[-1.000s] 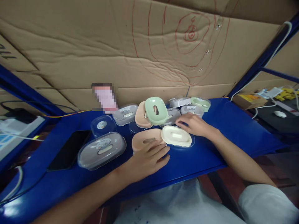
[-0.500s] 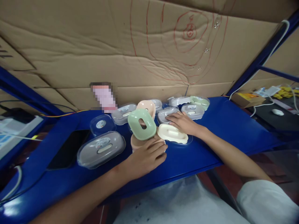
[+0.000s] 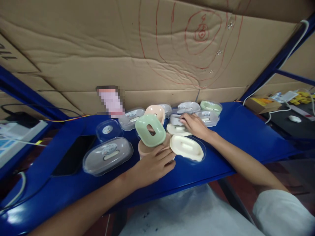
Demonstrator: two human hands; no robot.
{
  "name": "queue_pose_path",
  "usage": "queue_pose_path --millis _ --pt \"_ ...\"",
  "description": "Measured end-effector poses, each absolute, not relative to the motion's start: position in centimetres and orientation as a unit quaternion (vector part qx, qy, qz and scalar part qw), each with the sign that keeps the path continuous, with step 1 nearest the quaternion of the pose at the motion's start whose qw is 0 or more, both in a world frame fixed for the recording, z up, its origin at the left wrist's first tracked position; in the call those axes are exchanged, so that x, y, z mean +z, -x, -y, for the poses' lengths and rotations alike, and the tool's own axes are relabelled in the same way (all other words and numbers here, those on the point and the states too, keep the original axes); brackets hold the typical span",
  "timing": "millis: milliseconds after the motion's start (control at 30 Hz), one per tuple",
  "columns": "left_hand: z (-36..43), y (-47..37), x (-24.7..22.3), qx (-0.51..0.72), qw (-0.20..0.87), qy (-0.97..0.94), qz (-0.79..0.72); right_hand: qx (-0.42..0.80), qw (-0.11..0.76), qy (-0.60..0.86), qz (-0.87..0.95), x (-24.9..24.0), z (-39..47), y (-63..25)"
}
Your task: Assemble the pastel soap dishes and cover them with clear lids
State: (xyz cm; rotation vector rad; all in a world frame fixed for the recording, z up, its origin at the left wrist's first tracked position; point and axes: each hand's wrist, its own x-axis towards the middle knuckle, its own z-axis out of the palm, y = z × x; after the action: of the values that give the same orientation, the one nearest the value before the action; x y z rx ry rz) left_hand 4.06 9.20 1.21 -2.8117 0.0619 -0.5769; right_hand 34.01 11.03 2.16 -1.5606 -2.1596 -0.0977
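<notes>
My left hand [image 3: 156, 165] rests with bent fingers on the peach dish [image 3: 145, 149] at the table's front. A green dish [image 3: 150, 130] with an oval hole leans on top of it. Right of that lies a cream dish [image 3: 187, 147] on a clear cover. My right hand [image 3: 194, 124] grips the edge of a grey dish [image 3: 175, 120], lifted and tilted over a pale insert [image 3: 177, 129]. Another peach dish [image 3: 155, 113] stands behind the green one.
Clear-covered grey dishes [image 3: 108, 155] lie at the left and back; a green one [image 3: 211, 106] sits at back right. A black phone-like slab [image 3: 73, 155] is at the left. A cardboard wall [image 3: 86, 72] closes off the rear of the blue table [image 3: 236, 131].
My right hand has raised the grey dish, baring the pale insert under it. The cream dish has shifted toward the front and right. My left hand has stayed in place.
</notes>
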Motion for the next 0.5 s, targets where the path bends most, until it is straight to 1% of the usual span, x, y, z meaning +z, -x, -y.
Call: queue_pose_path --millis 133,200,267,333,400,500 --pt "-9.2 -4.0 1.2 -0.189 0.139 0.972 -0.019 -0.052 0.276 0.547 0.789 3.2 -10.5 -33.9" --pt "-9.2 -4.1 1.3 -0.19 0.139 0.972 -0.017 -0.085 0.28 0.519 0.803 4.0 -10.3 -34.6" --pt "-9.1 -4.1 1.4 -0.194 0.138 0.971 -0.015 -0.113 0.272 0.522 0.8 4.8 -10.2 -36.6" --pt "-9.1 -4.0 1.5 -0.197 0.136 0.971 -0.013 -0.079 0.244 0.562 0.786 5.4 -10.2 -39.8" --pt "-9.0 -4.0 1.5 -0.197 0.137 0.971 -0.016 0.013 0.193 0.588 0.785 5.8 -9.9 -43.5" --pt "-9.1 -4.0 1.4 -0.194 0.136 0.971 -0.019 0.066 0.146 0.601 0.783 6.0 -9.3 -47.7"
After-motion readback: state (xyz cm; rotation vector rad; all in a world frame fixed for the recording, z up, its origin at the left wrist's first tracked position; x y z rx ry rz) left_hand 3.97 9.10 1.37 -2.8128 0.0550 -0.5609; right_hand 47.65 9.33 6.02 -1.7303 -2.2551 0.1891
